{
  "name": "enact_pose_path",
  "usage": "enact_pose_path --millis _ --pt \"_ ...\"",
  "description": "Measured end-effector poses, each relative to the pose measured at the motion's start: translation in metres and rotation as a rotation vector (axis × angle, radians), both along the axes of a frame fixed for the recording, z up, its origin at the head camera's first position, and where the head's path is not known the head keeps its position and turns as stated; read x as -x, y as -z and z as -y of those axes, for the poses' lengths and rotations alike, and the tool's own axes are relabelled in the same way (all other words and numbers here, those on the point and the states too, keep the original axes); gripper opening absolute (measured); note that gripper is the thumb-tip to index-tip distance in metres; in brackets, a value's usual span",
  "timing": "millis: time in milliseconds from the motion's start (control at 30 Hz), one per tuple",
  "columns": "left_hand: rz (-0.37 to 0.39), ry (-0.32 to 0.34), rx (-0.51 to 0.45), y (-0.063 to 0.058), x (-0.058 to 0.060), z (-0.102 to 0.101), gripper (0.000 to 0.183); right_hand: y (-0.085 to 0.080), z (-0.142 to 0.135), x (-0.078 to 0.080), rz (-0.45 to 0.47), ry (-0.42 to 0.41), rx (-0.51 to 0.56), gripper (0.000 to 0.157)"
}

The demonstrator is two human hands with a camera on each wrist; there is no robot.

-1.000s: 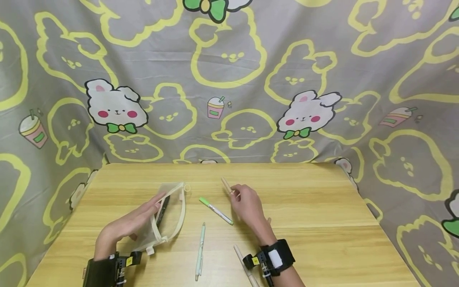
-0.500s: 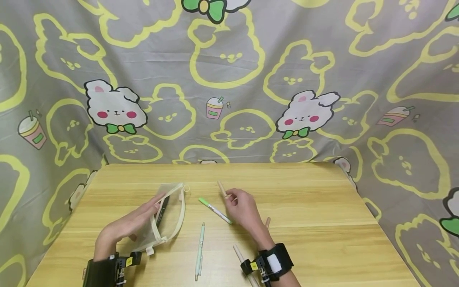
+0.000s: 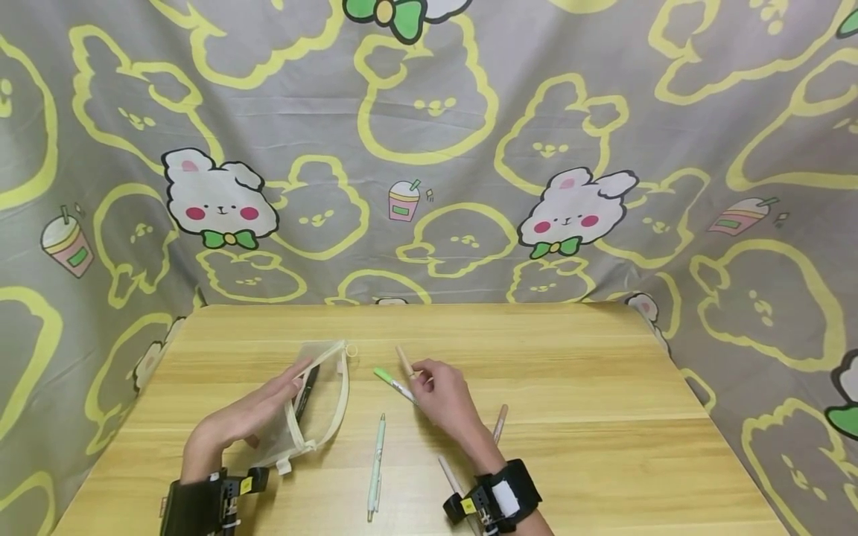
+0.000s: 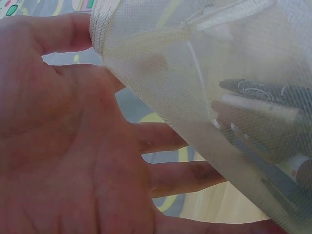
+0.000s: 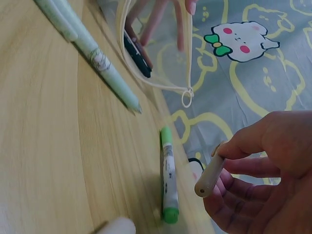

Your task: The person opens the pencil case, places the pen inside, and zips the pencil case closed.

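Observation:
My left hand [image 3: 251,408] supports a see-through mesh pouch [image 3: 328,406] with a cream zip, its mouth spread wide at the table's left. Straight, spread fingers [image 4: 165,136] lie along the mesh in the left wrist view. Inside the pouch is a black pen [image 3: 304,394]; several pens show dimly through the mesh. Thumb and fingers of my right hand [image 3: 442,394] pinch a beige pen [image 5: 210,176] with a gold clip, tilted above the table. Below it lies a white marker [image 5: 169,180] with light green ends, partly covered by this hand in the head view.
A mint green click pen [image 3: 377,465] lies at the front middle of the wooden table [image 3: 603,432]. One beige pen [image 3: 450,474] lies partly under the right wrist, and a brownish pen [image 3: 500,423] beside the forearm. Patterned grey cloth [image 3: 456,186] hangs around the table.
My right hand has moved left and slightly nearer with the beige pen, now over the green-ended marker. More of the brownish pen shows beside the forearm. My left hand and the pouch stay put.

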State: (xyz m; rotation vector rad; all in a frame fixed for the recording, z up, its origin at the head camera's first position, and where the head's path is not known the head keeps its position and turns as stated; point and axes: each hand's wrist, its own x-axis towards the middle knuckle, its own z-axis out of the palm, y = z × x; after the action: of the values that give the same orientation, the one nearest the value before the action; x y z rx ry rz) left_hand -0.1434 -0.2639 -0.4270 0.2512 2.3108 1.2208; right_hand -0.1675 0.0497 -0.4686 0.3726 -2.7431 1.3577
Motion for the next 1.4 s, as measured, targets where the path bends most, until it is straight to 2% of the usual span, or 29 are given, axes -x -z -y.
enact_pose_path --millis 100,400,733,967,1267,1400 --pt "0.023 -0.016 0.002 0.000 -0.001 -0.001 0.061 -0.001 0.005 -0.002 -0.003 -0.005 -0.006 0.026" --pt "0.023 -0.012 0.006 -0.001 -0.001 -0.001 0.064 -0.004 0.018 -0.009 0.028 -0.011 -0.014 0.025" --pt "-0.008 0.007 0.008 -0.002 0.000 0.000 0.061 -0.004 0.037 -0.011 0.074 -0.047 0.026 0.024" --pt "-0.064 0.042 0.009 -0.002 0.000 0.000 0.060 -0.006 0.047 -0.012 0.096 -0.084 0.032 0.028" --pt "0.033 -0.029 0.006 -0.003 -0.001 -0.001 0.066 -0.009 0.062 -0.013 0.142 -0.118 0.055 0.030" --pt "0.038 -0.033 0.008 -0.002 -0.002 -0.001 0.065 -0.009 0.069 -0.012 0.135 -0.120 0.055 0.027"
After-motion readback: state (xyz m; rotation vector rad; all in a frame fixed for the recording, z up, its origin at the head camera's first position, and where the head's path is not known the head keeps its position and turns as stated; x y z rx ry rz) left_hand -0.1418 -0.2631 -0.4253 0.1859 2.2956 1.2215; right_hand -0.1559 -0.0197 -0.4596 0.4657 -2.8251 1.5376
